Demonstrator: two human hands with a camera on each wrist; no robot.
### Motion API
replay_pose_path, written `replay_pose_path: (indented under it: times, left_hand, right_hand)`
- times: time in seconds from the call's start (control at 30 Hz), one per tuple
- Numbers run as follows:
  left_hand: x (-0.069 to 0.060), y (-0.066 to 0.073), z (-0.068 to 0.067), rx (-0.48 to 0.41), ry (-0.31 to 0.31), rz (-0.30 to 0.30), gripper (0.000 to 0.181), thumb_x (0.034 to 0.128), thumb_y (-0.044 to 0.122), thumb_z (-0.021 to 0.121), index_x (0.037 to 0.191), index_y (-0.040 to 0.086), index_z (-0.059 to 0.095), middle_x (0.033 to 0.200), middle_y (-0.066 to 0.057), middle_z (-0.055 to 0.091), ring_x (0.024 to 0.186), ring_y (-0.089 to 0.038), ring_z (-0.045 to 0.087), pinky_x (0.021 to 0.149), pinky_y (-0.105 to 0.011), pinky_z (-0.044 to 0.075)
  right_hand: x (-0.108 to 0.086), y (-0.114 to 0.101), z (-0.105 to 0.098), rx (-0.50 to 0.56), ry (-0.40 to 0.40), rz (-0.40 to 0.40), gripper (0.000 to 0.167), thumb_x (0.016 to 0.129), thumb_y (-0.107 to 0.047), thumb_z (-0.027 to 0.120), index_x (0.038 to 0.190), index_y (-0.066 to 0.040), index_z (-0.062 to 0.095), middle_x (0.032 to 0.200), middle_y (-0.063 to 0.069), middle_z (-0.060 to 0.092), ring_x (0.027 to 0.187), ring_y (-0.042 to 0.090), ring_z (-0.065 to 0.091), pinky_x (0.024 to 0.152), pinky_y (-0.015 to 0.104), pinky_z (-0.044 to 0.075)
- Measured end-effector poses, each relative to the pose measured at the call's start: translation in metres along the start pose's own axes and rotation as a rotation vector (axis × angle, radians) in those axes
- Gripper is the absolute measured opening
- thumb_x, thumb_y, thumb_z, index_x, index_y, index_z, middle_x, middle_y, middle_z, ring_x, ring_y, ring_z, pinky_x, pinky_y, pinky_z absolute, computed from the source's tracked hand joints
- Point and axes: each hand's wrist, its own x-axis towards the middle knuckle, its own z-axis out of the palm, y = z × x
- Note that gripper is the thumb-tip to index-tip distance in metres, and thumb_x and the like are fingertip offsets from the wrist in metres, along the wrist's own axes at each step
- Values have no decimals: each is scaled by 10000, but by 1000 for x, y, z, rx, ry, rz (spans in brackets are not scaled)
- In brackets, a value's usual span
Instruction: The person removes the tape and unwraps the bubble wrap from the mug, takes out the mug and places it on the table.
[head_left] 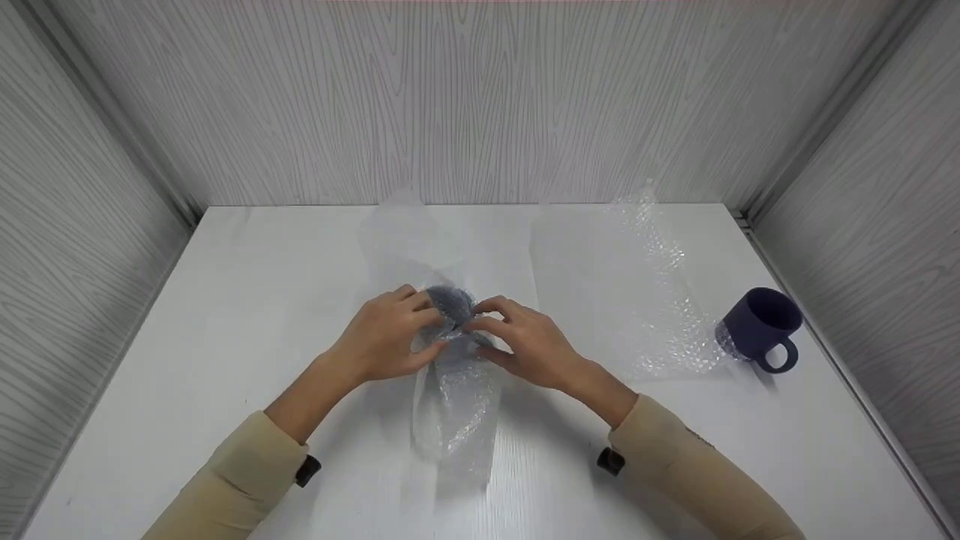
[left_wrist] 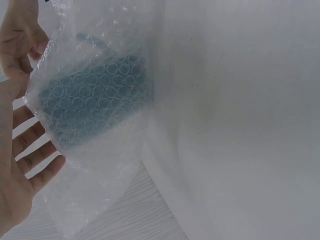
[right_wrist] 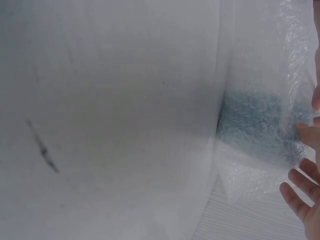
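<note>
A blue-grey mug (left_wrist: 95, 95) stands in the middle of the table, wrapped in clear bubble wrap (head_left: 469, 420). Its handle shows faintly through the plastic in the left wrist view. My left hand (head_left: 386, 334) is at the left of the mug's top, pinching the wrap near the rim between thumb and fingers. From the right, my right hand (head_left: 532, 341) pinches the wrap over the rim, with the thumb (right_wrist: 306, 134) pressed on the plastic. Loose ends of the wrap trail in front of and behind the mug. The exact fingertip contact is partly hidden.
A second sheet of bubble wrap (head_left: 615, 300) lies flat on the white table (head_left: 247, 315) at the right. On its right edge stands a dark blue mug (head_left: 754, 326), handle toward the front right. Grey wood-grain panels (head_left: 480, 97) enclose the back and sides.
</note>
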Motion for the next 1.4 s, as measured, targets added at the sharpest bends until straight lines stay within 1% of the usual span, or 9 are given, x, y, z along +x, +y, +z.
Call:
replay_pose_path:
  times: [0.27,0.43,0.6,0.83,1.07,1.4]
  left_hand:
    - [-4,0,-3,-18,32,-6,205,908,337,803,992,152,777,950,-32,714,850,-220,641,679,-358,587]
    - [-7,-1,-6,11,48,-1,191,901,315,804,989,148,774,964,-37,728,851,-220,647,682,-353,592]
    - [-9,-1,-8,30,48,-13,171,896,286,798,995,147,779,969,-41,740,855,-223,652,689,-355,598]
    - [-14,-1,-14,41,50,-29,150,896,273,802,988,156,781,953,-40,736,858,-225,654,676,-355,594]
    - [-19,-5,-18,56,45,-47,119,894,246,805,983,169,783,976,-29,730,901,-231,661,704,-365,603]
    - [-28,-10,-27,42,45,-86,121,878,184,805,995,160,788,1027,-28,737,952,-238,681,718,-391,614]
  right_hand:
    - [0,-1,0,-7,-5,4,323,959,-275,791,1265,-221,705,1346,60,649,1047,222,732,811,333,640]
    - [1,0,0,-6,3,-4,316,961,-266,789,1262,-226,701,1338,52,653,1058,212,732,825,332,642]
    - [0,1,0,-9,10,-7,320,953,-266,799,1256,-229,704,1336,47,655,1063,207,731,827,331,641]
    - [0,0,0,-5,-6,9,312,958,-271,794,1254,-227,709,1335,50,651,1082,210,729,841,331,642]
    - [0,1,0,2,26,-16,299,956,-255,797,1241,-235,709,1303,49,660,999,203,731,793,324,636]
    - [0,0,0,-15,9,2,300,966,-290,786,1252,-254,705,1316,40,668,1028,208,736,815,347,637]
